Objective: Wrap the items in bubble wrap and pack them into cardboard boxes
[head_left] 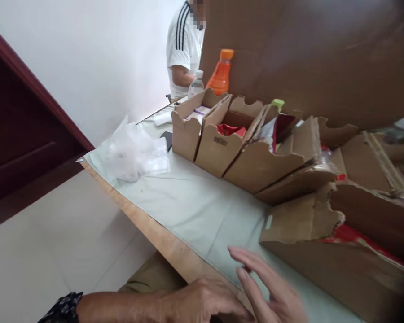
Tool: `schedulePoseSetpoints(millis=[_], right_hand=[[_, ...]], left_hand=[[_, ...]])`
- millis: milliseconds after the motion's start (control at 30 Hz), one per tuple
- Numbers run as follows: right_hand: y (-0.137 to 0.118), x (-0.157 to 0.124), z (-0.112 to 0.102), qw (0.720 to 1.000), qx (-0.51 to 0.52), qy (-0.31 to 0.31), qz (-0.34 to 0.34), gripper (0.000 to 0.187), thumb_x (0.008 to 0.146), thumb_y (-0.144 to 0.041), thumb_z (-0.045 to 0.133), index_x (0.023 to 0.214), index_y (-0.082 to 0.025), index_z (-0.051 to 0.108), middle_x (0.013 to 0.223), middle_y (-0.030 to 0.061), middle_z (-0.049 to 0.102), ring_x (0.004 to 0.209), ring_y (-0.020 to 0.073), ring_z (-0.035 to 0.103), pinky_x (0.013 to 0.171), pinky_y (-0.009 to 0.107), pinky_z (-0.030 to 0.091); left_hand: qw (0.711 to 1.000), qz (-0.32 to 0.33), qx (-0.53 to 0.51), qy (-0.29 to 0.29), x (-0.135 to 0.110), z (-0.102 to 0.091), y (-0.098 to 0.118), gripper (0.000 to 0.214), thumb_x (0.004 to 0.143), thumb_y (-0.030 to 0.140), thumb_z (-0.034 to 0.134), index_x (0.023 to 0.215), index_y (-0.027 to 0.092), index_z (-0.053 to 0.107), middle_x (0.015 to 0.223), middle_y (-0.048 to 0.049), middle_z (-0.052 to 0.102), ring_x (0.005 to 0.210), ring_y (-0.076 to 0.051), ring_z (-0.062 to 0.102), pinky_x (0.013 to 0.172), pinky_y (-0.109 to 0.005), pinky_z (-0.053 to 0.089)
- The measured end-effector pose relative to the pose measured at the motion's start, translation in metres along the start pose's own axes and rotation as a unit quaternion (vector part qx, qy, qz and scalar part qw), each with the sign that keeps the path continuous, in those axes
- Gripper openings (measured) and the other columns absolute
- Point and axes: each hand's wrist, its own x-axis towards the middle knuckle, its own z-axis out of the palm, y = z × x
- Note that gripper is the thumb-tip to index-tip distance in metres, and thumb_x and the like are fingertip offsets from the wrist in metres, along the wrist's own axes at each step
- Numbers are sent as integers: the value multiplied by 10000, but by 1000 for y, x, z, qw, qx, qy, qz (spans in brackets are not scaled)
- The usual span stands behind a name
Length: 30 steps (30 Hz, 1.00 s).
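My left hand (205, 303) rests at the near table edge, fingers curled down onto the pale cloth (195, 206), holding nothing I can see. My right hand (269, 287) hovers just beside it, fingers stretched out and apart, empty. Nearest to the right hand is a torn cardboard box (303, 220) with red packets inside. A row of open cardboard boxes (218, 148) runs away along the table, holding red and white packets.
A heap of clear plastic bags (131, 152) lies at the far left table corner. An orange bottle (220, 74) and a clear bottle (197, 83) stand behind the boxes. A tall cardboard sheet (306, 54) rises at the back. Another person (183, 49) in white works beyond. A dark door (20, 134) is left.
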Motion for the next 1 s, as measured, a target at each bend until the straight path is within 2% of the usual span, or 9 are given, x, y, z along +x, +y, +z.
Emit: schedulePoseSetpoints(millis=[67,167,267,400,500,600,733,867,1000], right_hand=[[-19,58,17,997,0,-8,-76,244,989,-207,608,1156,-286,767,1116,47,825,1007,223,799,897,322,664],[-47,128,57,984,16,-45,-169,273,1008,-130,544,1141,-248,751,1150,67,810,1060,204,768,935,343,639],[-77,188,108,950,-34,-121,-286,308,1006,-93,505,1127,-208,764,1351,103,735,1310,262,641,1031,437,580],[-113,260,176,891,-177,-223,-354,280,931,-37,587,1050,-183,793,1597,128,540,1550,358,371,1100,537,471],[-128,286,199,868,-206,-285,-350,275,869,10,630,1045,-137,783,1401,159,694,1510,348,436,1146,530,411],[-123,269,175,910,-87,-226,-338,307,925,-24,565,1105,-175,763,1192,91,790,1409,290,557,1165,524,401],[-76,192,91,971,129,-59,-193,262,1022,-223,528,1081,-296,772,1149,46,789,1346,280,613,1123,550,480],[-8,88,20,980,194,32,-18,272,981,-417,649,762,-298,759,958,55,801,1290,333,659,1121,602,491],[31,-8,-8,982,137,79,104,291,968,-440,652,749,-279,754,889,66,804,1199,328,705,1055,587,546]], left_hand=[[999,-12,-11,45,-16,-9,1,426,970,484,656,1228,151,723,1202,-167,792,1147,-274,750,1042,-357,563],[987,-43,3,156,-45,-29,9,358,881,312,721,1211,175,747,1114,-126,814,1024,-251,776,928,-314,589],[959,-114,31,258,-70,-52,22,387,798,178,676,1177,194,758,1050,-84,813,958,-227,769,884,-298,578],[941,-139,54,304,-84,-69,31,354,817,226,640,1154,195,741,1037,-86,792,961,-233,750,870,-322,571],[939,-139,57,310,-85,-67,31,328,830,262,648,1140,203,741,996,-79,791,924,-228,750,851,-326,578],[931,-155,44,327,-87,-62,30,284,851,287,644,1097,213,764,982,-71,808,913,-221,757,866,-327,597],[902,-210,-8,377,-98,-63,32,250,901,335,638,1062,212,785,1013,-73,835,933,-224,783,881,-339,634],[882,-223,3,416,-103,-66,34,239,947,349,626,1060,206,781,1038,-78,837,970,-241,796,916,-377,652],[887,-193,137,397,-84,-64,36,205,966,329,638,1079,220,769,1037,-52,824,975,-226,780,955,-380,634]])
